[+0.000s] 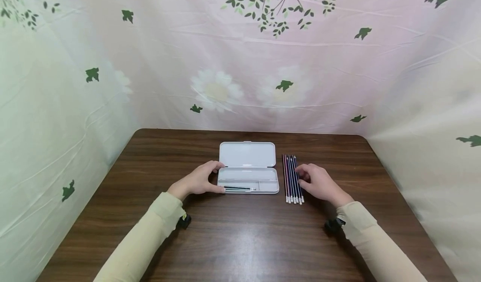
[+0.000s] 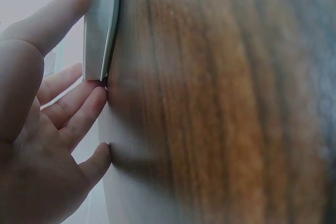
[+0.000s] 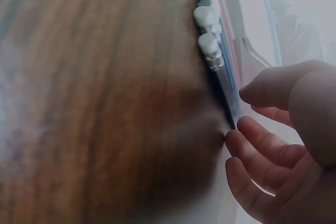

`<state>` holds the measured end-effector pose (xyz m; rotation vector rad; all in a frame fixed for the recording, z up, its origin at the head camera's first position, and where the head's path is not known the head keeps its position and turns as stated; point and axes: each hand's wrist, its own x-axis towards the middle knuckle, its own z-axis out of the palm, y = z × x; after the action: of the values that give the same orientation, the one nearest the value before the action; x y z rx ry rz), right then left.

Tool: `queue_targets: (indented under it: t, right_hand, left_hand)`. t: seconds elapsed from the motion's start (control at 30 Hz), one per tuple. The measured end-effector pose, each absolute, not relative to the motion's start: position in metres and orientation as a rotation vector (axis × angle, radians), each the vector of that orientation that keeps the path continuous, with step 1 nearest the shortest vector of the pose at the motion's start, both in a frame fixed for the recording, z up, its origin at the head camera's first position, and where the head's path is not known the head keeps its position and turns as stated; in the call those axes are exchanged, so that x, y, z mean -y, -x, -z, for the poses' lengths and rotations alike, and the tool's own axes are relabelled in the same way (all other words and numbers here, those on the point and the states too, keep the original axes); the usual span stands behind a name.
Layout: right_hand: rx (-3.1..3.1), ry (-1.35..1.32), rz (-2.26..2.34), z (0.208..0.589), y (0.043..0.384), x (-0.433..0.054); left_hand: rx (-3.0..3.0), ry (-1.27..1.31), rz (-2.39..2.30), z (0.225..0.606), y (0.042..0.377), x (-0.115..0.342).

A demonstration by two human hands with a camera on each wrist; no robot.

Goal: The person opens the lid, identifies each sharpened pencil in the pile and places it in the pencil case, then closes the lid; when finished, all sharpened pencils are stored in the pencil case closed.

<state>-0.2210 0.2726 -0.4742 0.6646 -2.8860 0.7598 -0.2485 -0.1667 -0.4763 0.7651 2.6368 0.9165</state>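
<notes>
A white pencil case (image 1: 248, 174) lies with its lid (image 1: 247, 154) folded back. Pencils (image 1: 238, 188) with white erasers rest in its front compartment. My left hand (image 1: 200, 179) holds the case's left end, thumb at the near corner and fingers toward the hinge; the left wrist view shows the thumb against the case wall (image 2: 100, 30). To the right of the case lies a row of several dark blue and reddish pencils (image 1: 291, 179), white erasers toward me. My right hand (image 1: 319, 183) touches the row's right side, its thumb and fingers apart around the outermost pencil (image 3: 218, 72).
The case and pencils lie on a dark wood-grain table (image 1: 240, 232). A pale fabric curtain (image 1: 240, 64) with leaf and flower prints hangs behind the table and along both sides. Small dark devices sit at the left wrist (image 1: 184, 221) and the right wrist (image 1: 333, 224).
</notes>
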Motion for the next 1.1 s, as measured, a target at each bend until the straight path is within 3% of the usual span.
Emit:
queue_targets:
  t: [1.1]
  right_hand:
    - [2.98,-0.453,-0.683,0.4739,0.2232,-0.2725]
  left_hand:
    - [-2.638,-0.777,-0.921,0.4745,0.2472,0.1675]
